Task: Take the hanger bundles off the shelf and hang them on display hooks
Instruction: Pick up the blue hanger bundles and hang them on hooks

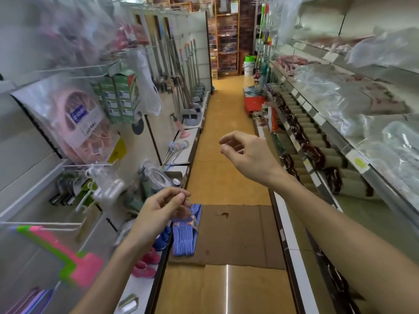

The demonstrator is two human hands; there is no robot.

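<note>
A bundle of blue hangers (184, 234) hangs low in the aisle, beside the edge of the left shelf. My left hand (158, 211) pinches it at the top, where the hooks meet. My right hand (247, 152) floats higher up over the middle of the aisle, fingers loosely curled around nothing. On the left wall a white wire display hook (45, 223) juts out, with a pink and green hanger bundle (72, 257) hanging under it. Another hook (90, 165) higher up carries white hangers (106, 188).
Flattened cardboard (238, 236) covers the aisle floor. Small pink and blue shoes (149, 259) sit on the low left shelf. Mops (181, 71) hang further along the left wall. Shelves on the right (340, 141) hold plastic-wrapped goods and rolled mats.
</note>
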